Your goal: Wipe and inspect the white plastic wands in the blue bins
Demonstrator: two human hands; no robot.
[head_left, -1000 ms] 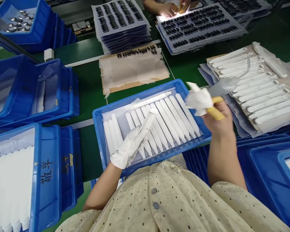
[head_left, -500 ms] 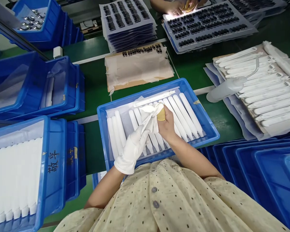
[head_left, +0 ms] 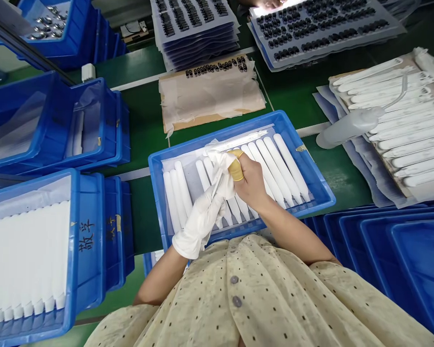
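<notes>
My left hand [head_left: 201,218], in a white glove, is closed round a long white plastic piece [head_left: 217,185] held over a blue tray [head_left: 311,166]. My right hand [head_left: 251,179], bare with yellow finger cots, pinches a white cloth [head_left: 220,161] against the upper end of that piece. The two hands touch. Rows of the same white pieces [head_left: 275,161] lie side by side in the tray on a white sheet.
Blue bins [head_left: 90,212] with white parts stand at the left, stacked blue bins [head_left: 390,241] at the right. A white bottle [head_left: 347,127] lies beside a board of white parts [head_left: 401,120]. Trays of small black parts [head_left: 318,24] sit at the back, where another person's hands work.
My right hand came from the right, near the bottle, down to the piece in my left hand and now presses the cloth on it. The view shifted slightly.
</notes>
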